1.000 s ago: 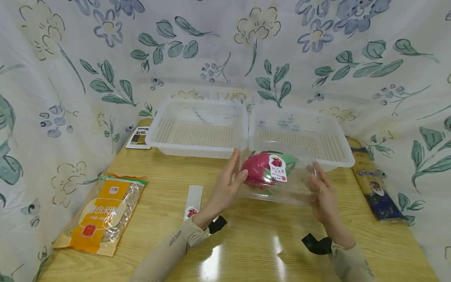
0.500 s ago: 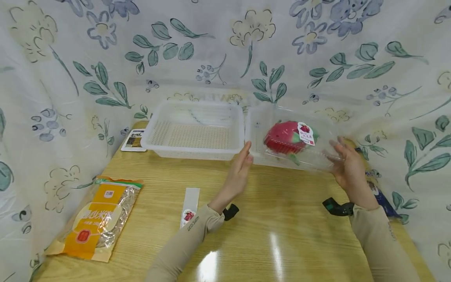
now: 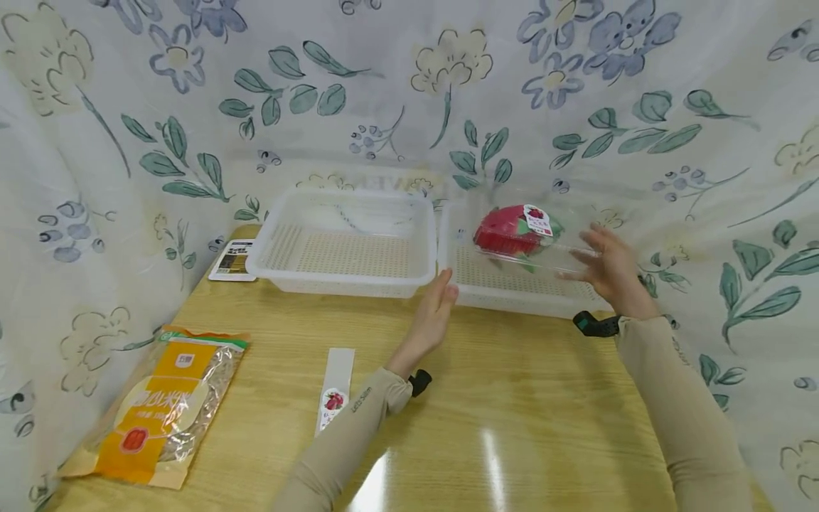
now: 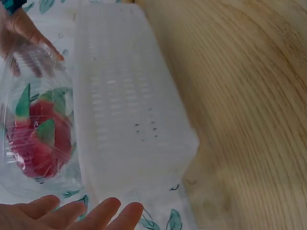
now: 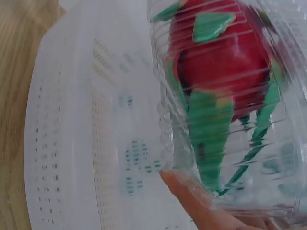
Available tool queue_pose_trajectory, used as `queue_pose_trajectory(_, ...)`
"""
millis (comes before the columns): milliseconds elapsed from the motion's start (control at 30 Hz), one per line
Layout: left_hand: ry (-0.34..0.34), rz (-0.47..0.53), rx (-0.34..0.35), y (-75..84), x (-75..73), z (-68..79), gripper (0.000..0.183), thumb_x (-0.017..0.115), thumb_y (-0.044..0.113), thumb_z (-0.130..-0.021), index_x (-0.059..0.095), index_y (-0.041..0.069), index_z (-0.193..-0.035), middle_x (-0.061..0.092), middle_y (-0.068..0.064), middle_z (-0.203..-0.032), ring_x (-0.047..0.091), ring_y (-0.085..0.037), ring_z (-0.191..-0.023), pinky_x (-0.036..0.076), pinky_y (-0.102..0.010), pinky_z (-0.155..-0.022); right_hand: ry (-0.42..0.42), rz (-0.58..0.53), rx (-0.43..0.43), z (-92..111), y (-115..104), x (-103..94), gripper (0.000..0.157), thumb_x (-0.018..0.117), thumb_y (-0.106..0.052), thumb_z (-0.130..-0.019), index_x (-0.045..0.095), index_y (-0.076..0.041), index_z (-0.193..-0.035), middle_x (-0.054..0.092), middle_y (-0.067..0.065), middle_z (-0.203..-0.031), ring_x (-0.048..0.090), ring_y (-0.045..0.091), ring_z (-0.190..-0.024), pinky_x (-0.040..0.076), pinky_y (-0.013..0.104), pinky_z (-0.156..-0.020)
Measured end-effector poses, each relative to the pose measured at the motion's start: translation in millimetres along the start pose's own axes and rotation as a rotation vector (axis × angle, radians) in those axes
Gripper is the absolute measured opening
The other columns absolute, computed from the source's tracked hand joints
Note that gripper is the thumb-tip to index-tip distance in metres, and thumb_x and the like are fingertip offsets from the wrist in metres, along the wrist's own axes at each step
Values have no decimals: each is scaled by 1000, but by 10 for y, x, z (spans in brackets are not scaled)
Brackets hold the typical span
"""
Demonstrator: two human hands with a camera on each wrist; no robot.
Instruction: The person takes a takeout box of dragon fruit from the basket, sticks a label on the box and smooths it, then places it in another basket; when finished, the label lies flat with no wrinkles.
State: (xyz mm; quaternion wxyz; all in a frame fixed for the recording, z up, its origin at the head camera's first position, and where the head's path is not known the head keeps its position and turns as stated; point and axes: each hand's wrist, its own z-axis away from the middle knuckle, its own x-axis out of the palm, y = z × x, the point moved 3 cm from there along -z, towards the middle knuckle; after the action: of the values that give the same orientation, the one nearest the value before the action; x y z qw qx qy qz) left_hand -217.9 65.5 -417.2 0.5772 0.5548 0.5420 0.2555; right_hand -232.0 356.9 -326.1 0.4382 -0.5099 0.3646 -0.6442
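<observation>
My right hand (image 3: 614, 274) grips one end of a clear plastic box (image 5: 283, 196). In the box lies a red dragon fruit (image 3: 505, 231) with green leaf tips, under a white round-ended label (image 3: 538, 220). The box is over the right white basket (image 3: 531, 302), slightly tilted; in the right wrist view my thumb (image 5: 184, 194) presses its edge. My left hand (image 3: 425, 320) holds nothing. Its fingers are extended beside the front of the two baskets, and in the left wrist view the fingertips (image 4: 103, 213) are apart from the box.
A second white basket (image 3: 339, 284) stands to the left. On the wooden table (image 3: 505, 398) lie a grey strip with a dragon fruit sticker (image 3: 334, 400) and an orange-and-clear food bag (image 3: 156, 409). A small flat pack (image 3: 233, 262) lies at the back left. A floral curtain (image 3: 384, 92) hangs behind.
The box with the dragon fruit has moved from the table's middle, to the right and back, over the right basket. My left hand has let go of it; my right hand has moved with it.
</observation>
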Motion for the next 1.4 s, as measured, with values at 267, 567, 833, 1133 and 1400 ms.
queue_pose_trajectory(267, 3, -104, 11, -144, 126, -89, 75, 19, 56, -102, 19, 1, -153, 14, -16, -162, 16, -33, -150, 15, -48, -122, -4, 70, 33, -313, 79, -17, 67, 33, -29, -106, -12, -30, -155, -18, -9, -162, -15, 29, -150, 9, 65, -114)
queue_pose_trajectory(567, -6, -199, -21, -172, 214, -99, 66, 31, 42, -105, 21, -4, -151, 10, -15, -163, 14, -31, -150, 17, -46, -122, 54, 108, 101, -560, 196, -182, 68, 32, -30, -105, -15, -29, -154, -23, -8, -161, -16, 28, -150, 12, 63, -115)
queue_pose_trajectory(833, -1, -215, -5, -167, 229, -75, 72, 31, 48, -103, 20, -4, -151, 8, -15, -163, 14, -33, -150, 18, -48, -122, 88, 172, 172, -720, 270, -243, 69, 34, -29, -104, -13, -30, -154, -20, -8, -162, -14, 25, -150, 18, 63, -115)
queue_pose_trajectory(1133, 1, -233, -1, -162, 264, -78, 67, 36, 41, -104, 21, -4, -151, 7, -14, -163, 15, -35, -149, 18, -49, -121, 68, 309, 225, -823, 342, -302, 68, 31, -30, -105, -16, -24, -154, -19, -3, -162, -11, 28, -150, 20, 65, -114)
queue_pose_trajectory(1400, 1, -236, -3, -163, 275, -92, 67, 38, 38, -104, 19, -5, -151, 7, -15, -163, 14, -36, -149, 18, -52, -121, 6, 477, 268, -858, 421, -411, 68, 23, -35, -105, -25, -21, -151, -27, 7, -159, -12, 35, -149, 25, 73, -106)
